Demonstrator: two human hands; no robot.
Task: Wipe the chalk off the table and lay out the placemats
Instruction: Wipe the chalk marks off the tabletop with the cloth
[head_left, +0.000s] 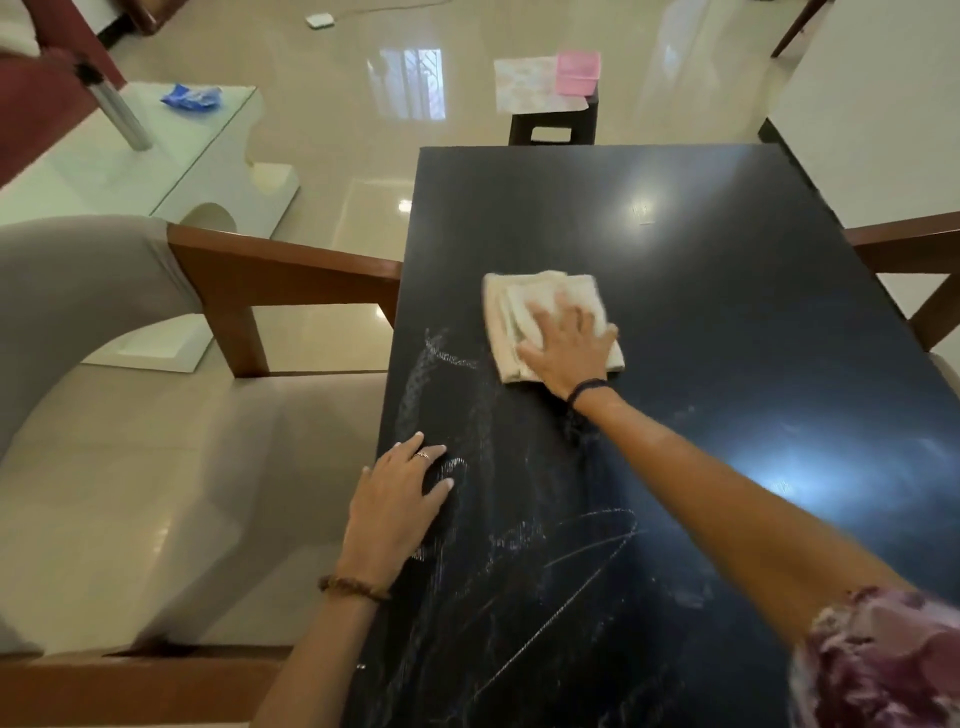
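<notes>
A dark glossy table (727, 312) fills the middle of the view. White chalk scribbles (519, 545) cover its near left part. My right hand (569, 348) presses flat on a folded beige cloth (519, 306) near the table's middle. My left hand (400, 499) lies flat with fingers spread at the table's left edge, over the chalk, holding nothing. Beyond the far end of the table, a patterned placemat (524, 83) and a pink one (577, 73) lie on a dark stool (553, 124).
A wooden armchair with beige cushions (182, 467) stands close against the table's left side. Another wooden chair arm (909, 249) shows at the right. A white low table (156, 156) holds a blue item and a metal tube at the left. The floor is shiny tile.
</notes>
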